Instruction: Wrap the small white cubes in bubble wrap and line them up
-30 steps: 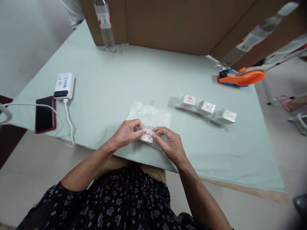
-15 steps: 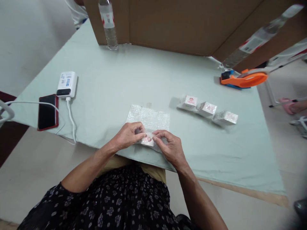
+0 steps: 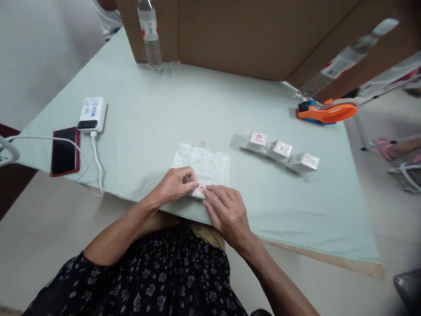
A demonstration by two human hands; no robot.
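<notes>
In front of my body a sheet of bubble wrap (image 3: 204, 162) lies on the table, its near part around a small white box (image 3: 198, 191) with a red print. My left hand (image 3: 177, 184) is closed, thumb and forefinger pinching the bubble wrap at the box's left side. Fingers of my right hand (image 3: 228, 210) stretch out over the right end of the box and touch it, with the thumb apart below. Both hands partly hide the box.
To the right stand three wrapped small boxes (image 3: 279, 150) in a row. Behind them are an orange tape dispenser (image 3: 333, 111) and a water bottle (image 3: 342, 61). Another bottle (image 3: 151, 39) stands by the cardboard (image 3: 230, 39). A power bank (image 3: 93, 115) and phone (image 3: 65, 151) lie left, with a white cable.
My right hand has gone from a pinch at the bubble wrap to straighter fingers laid over the box's right end. The left hand has stayed in its pinch. The view has shifted slightly.
</notes>
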